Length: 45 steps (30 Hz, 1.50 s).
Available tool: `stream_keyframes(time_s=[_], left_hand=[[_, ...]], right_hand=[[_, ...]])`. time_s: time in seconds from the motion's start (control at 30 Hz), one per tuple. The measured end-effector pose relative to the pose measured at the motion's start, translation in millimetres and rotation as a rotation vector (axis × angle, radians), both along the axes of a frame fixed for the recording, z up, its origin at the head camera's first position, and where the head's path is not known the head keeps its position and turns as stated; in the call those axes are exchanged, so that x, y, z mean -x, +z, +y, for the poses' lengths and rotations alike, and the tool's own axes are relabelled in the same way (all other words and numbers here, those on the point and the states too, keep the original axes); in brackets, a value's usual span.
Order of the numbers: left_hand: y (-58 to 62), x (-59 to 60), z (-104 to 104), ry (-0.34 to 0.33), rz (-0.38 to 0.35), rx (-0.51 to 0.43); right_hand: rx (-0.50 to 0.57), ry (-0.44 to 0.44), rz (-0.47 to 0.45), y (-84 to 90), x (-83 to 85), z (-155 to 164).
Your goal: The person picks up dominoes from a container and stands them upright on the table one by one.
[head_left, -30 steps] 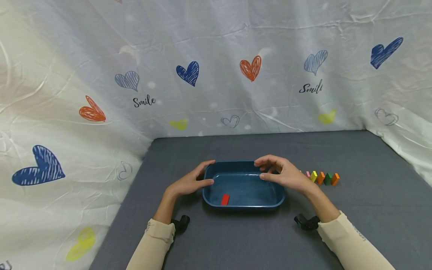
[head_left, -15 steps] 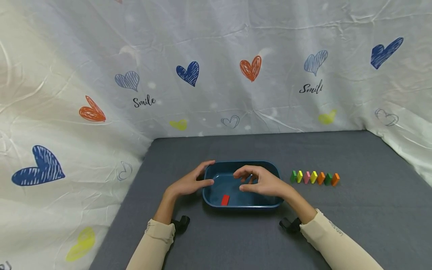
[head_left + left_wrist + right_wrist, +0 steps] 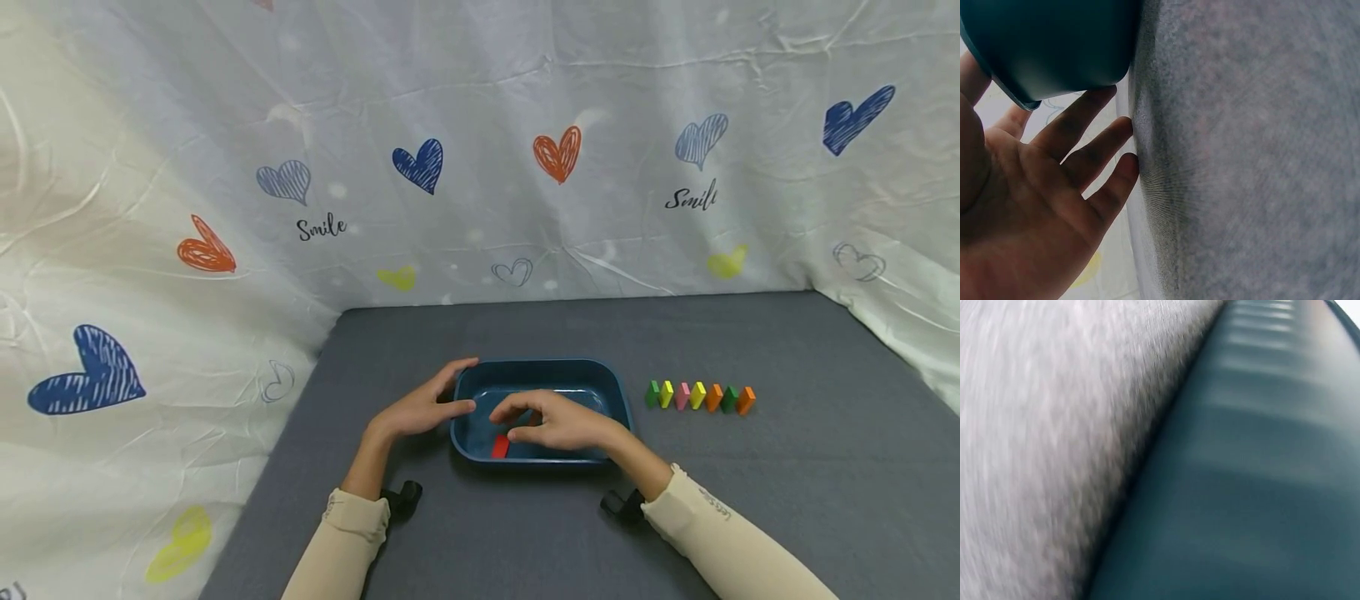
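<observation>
Red in colour, a small block (image 3: 500,446) lies on the floor of a blue tray (image 3: 611,385), toward its 7 o'clock corner. The right hand (image 3: 558,422) hangs inside the tray just at 3 o'clock of the block, its fingers (image 3: 510,407) curled loosely over it; whether they touch the block cannot be told from the head view, and the right wrist view is only blur of tray wall and cloth. The left hand (image 3: 416,408) rests against the tray's 9 o'clock end, fingers (image 3: 1094,140) straight and spread along the outer wall, thumb on the rim. The tray sits near the middle of a grey table (image 3: 787,350). Well apart at 3 o'clock of the tray stands a row of coloured blocks (image 3: 699,395). White cloth with hearts (image 3: 480,150) rises behind the table at 12 o'clock.
</observation>
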State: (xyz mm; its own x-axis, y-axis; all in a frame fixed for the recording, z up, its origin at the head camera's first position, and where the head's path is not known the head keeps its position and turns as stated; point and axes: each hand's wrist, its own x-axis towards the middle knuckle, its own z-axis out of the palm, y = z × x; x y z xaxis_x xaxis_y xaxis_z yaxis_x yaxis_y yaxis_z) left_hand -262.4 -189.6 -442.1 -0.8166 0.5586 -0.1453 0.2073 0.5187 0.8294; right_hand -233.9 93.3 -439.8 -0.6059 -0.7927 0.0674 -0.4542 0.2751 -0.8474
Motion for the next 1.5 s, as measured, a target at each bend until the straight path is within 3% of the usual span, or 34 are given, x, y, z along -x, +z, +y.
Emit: stream_keyframes(time_s=[0.17,0.57,1.17,1.5], left_hand=[[-2.2,0.9,-0.9,-0.028,-0.002,-0.02],[-3.0,0.8,-2.1,-0.024,-0.007,-0.015],[-0.7,3.2,-0.9,-0.016,-0.023,-0.018],[-1.2,2.3,-2.5,-0.023,-0.012,-0.011]], right_hand=[[-0.012,0.009,-0.01,-2.5,-1.6,-7.7],[-0.049,0.066,-0.007,-2.3,-3.9,-12.5],[-0.071,0.004,0.006,-0.8,-1.9,5.6],[-0.133,0.041,0.016,-4.5,-2.0,3.4]])
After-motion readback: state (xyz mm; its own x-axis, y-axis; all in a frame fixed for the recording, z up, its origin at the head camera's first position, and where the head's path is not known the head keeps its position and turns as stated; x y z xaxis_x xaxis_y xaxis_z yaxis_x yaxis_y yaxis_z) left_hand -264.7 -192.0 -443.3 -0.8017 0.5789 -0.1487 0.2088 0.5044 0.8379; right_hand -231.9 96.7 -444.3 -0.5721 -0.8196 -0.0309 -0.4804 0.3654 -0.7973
